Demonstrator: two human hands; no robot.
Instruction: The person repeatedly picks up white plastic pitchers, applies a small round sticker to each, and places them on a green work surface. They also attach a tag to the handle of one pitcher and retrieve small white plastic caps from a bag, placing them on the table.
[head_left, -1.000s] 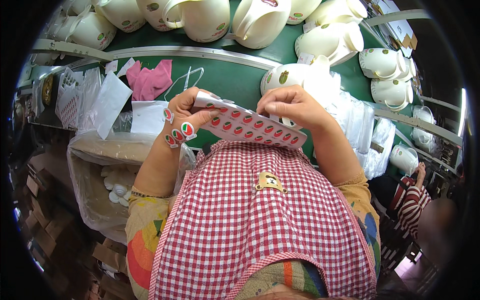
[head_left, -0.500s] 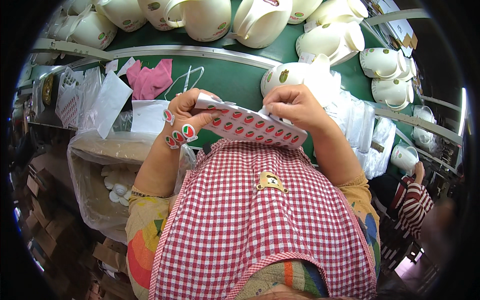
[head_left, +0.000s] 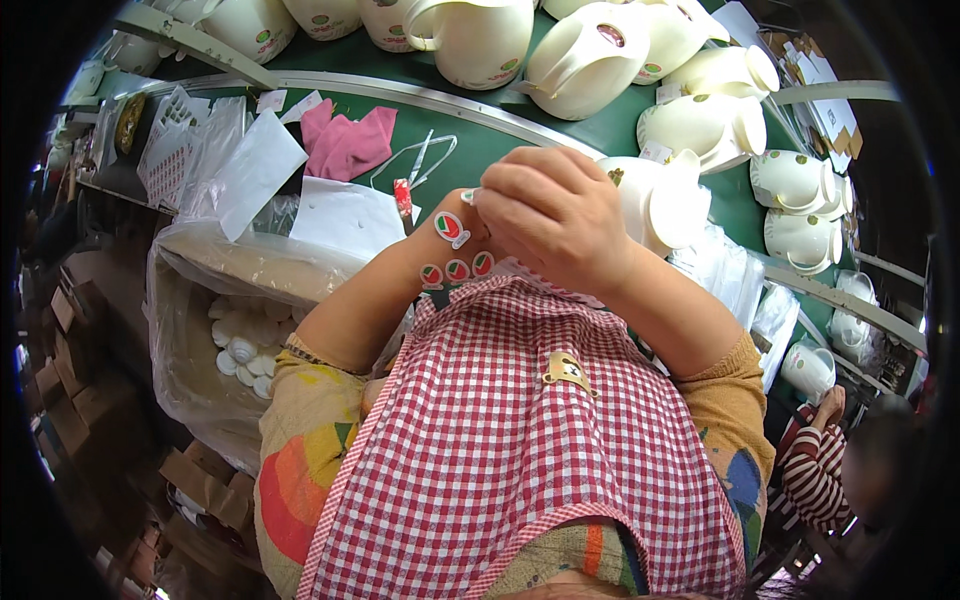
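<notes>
In the head view, the right hand (head_left: 550, 215) covers much of the left hand (head_left: 478, 230) near the frame's centre, its fingers drawn together at one small sticker (head_left: 468, 197); whether they pinch it, and how the hidden left fingers stand, I cannot tell. Four red-and-green stickers (head_left: 451, 229) sit on the left hand and wrist, left of centre, with one pink cloth (head_left: 349, 143) at upper left.

One fisheye view looks steeply down from the wearer's head, close above the gingham apron (head_left: 500, 430), facing forward past the left hand (head_left: 476, 222) and right hand (head_left: 550, 205) to far cream pitchers (head_left: 470, 45), sweeping from a plastic-lined carton (head_left: 178, 310) at left to a striped sleeve (head_left: 815, 480) at right.
</notes>
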